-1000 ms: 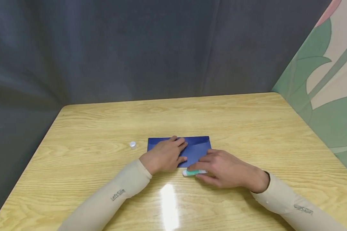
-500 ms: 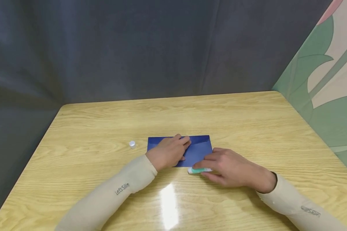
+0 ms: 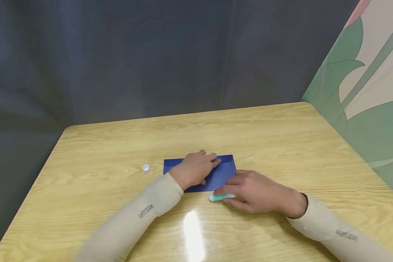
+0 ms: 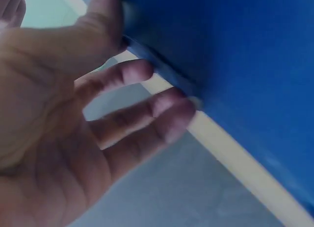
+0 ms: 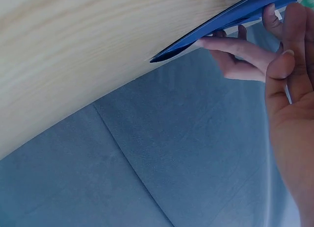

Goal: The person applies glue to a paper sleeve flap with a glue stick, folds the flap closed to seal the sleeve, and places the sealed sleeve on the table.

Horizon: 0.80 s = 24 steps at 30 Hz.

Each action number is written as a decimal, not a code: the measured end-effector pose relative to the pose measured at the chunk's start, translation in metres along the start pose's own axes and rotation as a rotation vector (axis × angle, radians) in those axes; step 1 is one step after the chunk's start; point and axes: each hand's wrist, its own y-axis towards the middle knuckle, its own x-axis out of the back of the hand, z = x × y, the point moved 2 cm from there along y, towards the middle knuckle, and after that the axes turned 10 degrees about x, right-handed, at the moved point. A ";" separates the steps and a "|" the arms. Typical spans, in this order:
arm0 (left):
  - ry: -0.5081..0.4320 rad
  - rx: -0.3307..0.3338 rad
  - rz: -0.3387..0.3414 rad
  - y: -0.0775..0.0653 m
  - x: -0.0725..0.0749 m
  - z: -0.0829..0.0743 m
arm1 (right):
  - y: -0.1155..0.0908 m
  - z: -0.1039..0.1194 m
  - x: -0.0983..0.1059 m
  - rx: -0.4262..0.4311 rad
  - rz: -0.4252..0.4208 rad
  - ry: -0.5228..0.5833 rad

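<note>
A dark blue envelope lies on the wooden table in the head view, its flap along the far edge folded down. My left hand rests on it, fingertips pressing the flap right of the middle. In the left wrist view, the fingers touch the flap's edge and are only slightly bent. My right hand holds a green and white glue stick between index finger and thumb, just in front of the envelope's near edge. Other fingers of that hand are at the envelope's right edge. The right palm hides part of the stick.
A small white cap stands on the table left of the envelope. A dark curtain hangs behind the table, and a panel with a leaf pattern stands along the right side.
My left hand has slid to the right along the flap. The right hand keeps its hold on the glue stick near the envelope's right side. The head view has tilted slightly.
</note>
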 end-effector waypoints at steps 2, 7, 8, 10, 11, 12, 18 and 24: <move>0.002 0.005 0.031 0.002 0.004 -0.004 | 0.001 0.001 0.000 0.009 0.006 -0.001; -0.030 0.006 0.103 0.010 0.015 -0.012 | 0.001 0.001 0.002 0.034 -0.029 0.003; -0.045 0.009 0.112 0.011 0.016 -0.013 | 0.001 0.001 0.003 0.036 -0.034 0.003; -0.085 0.022 0.132 0.014 0.019 -0.014 | 0.001 0.002 0.003 0.033 -0.038 0.004; -0.099 0.028 0.140 0.015 0.019 -0.015 | 0.001 0.002 0.003 0.028 -0.036 0.004; -0.106 0.033 0.147 0.016 0.020 -0.016 | 0.001 0.002 0.002 0.023 -0.031 0.003; -0.076 0.041 0.160 0.021 0.023 -0.022 | 0.001 0.002 0.002 0.003 -0.010 0.009; 0.015 0.033 0.040 0.022 0.023 -0.026 | 0.000 0.001 0.003 0.013 -0.017 0.024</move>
